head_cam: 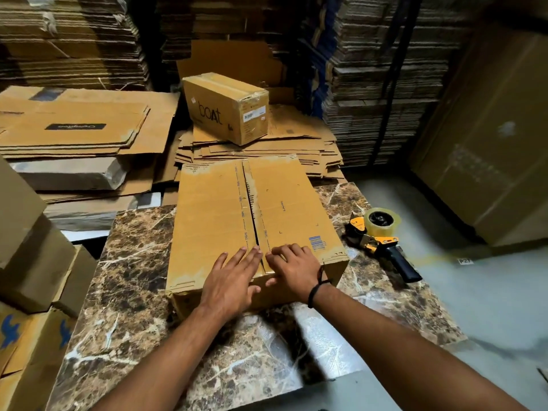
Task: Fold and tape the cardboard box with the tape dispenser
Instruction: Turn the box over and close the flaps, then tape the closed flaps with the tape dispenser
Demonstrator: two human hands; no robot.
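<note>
Left hand [234, 277] and right hand [293, 268] press the cardboard box [213, 209] flaps down, fingers [247, 257] released, grasping nothing. Close the seam gap before reaching for the tape dispenser [382, 235].

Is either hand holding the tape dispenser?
No, the tape dispenser lies on the table; left hand and right hand rest on the cardboard box.

The scene is seen from a single wide-angle view worn on the head, aimed forward and down. The surface [133, 262] is viewed closely from its near edge, with the box [213, 203] centred, and cardboard stacks [74, 40] are taken in behind.
</note>
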